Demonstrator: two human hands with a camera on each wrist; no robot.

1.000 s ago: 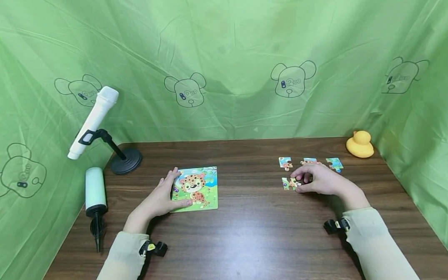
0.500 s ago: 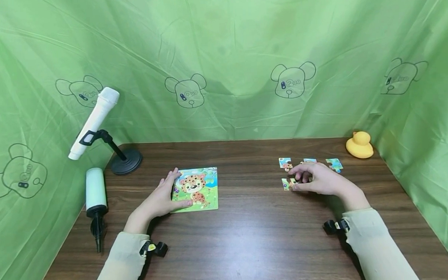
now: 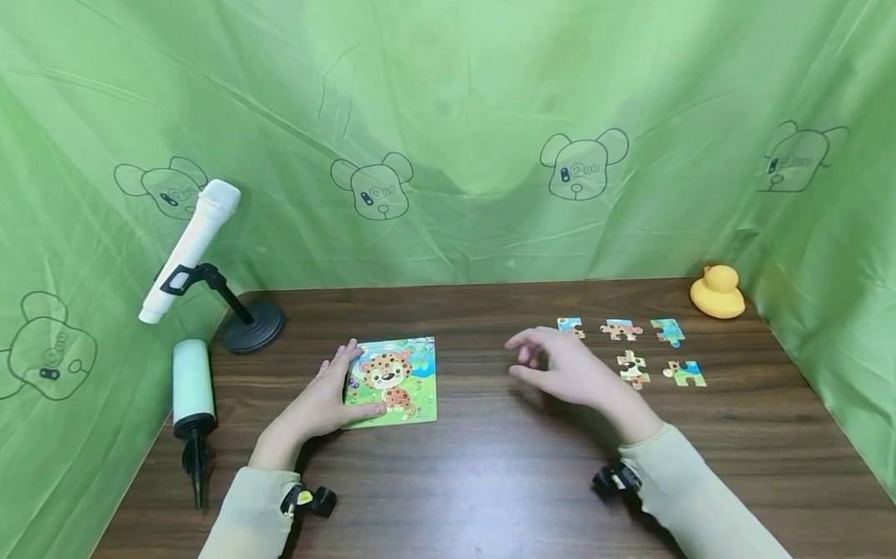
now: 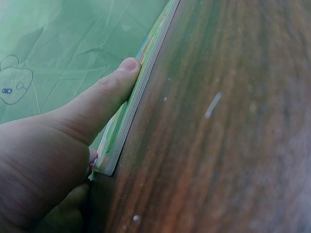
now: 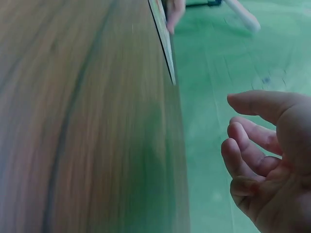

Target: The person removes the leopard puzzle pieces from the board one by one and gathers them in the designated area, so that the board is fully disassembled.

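My left hand (image 3: 321, 397) rests on the left side of a flat puzzle board (image 3: 416, 402), with a spotted leopard cub pictured on green and blue. The straight thumb (image 4: 109, 90) lies on the board's face, while the other fingers reach up along its left edge. To the right, over the table, is my right hand (image 3: 560, 366), its fingers loosely bent and the thumb apart from them. The right wrist view shows nothing between those fingers. Behind this hand lie several jigsaw pieces, among them a blue one (image 3: 668, 331) and a spotted one (image 3: 621, 330). One corner piece (image 3: 570, 325) is partly covered by the hand.
A yellow rubber duck (image 3: 717, 293) sits at the back right corner. On the left stand a white microphone (image 3: 191, 249) on a black stand (image 3: 255, 328) and a pale green hand pump (image 3: 192, 382). Green cloth (image 3: 476, 228) walls the wooden table (image 3: 457, 496) on several sides.
My right hand has moved left, away from the jigsaw pieces, uncovering some of them and now covering the spot of the lower left piece. The left hand and puzzle board have stayed put.
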